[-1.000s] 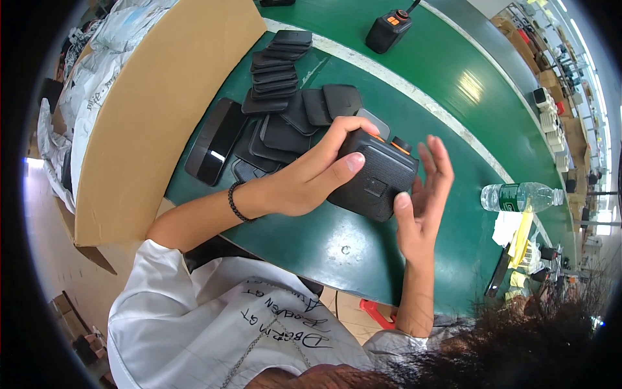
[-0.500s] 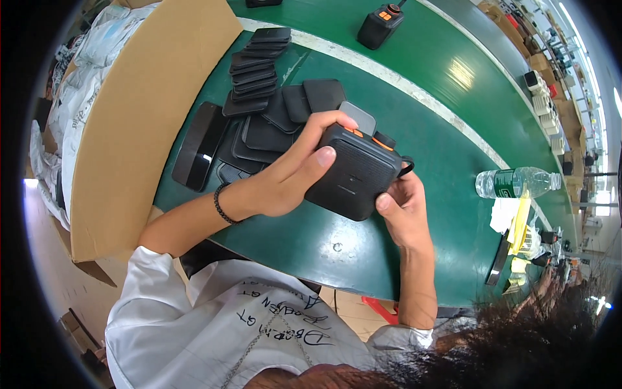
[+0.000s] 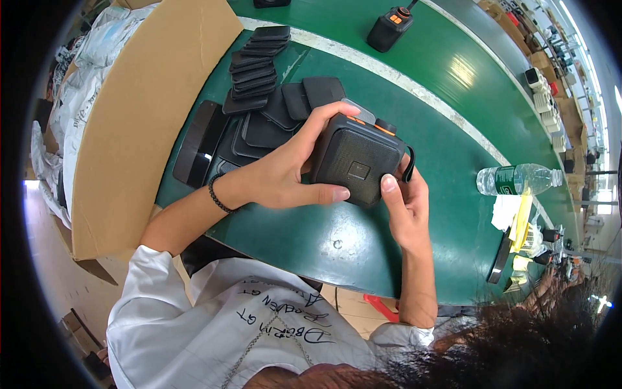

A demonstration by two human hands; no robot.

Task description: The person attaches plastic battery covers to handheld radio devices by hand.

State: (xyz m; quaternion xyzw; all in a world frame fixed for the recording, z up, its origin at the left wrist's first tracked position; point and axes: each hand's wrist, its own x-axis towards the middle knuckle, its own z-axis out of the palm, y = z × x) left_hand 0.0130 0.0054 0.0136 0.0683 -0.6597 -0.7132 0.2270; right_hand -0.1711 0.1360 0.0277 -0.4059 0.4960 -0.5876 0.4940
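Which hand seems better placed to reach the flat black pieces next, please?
Probably the left hand: it is nearer the flat black pieces, while the right hand grips the far side of the black device. Both hands hold it, though.

The device looks like matt plastic, its face finely textured like mesh. The panels are smooth and dull; the slab is glossy, catching light. The table is smooth and shiny, the carton matt cardboard, the bottle clear plastic, the shirt cloth.
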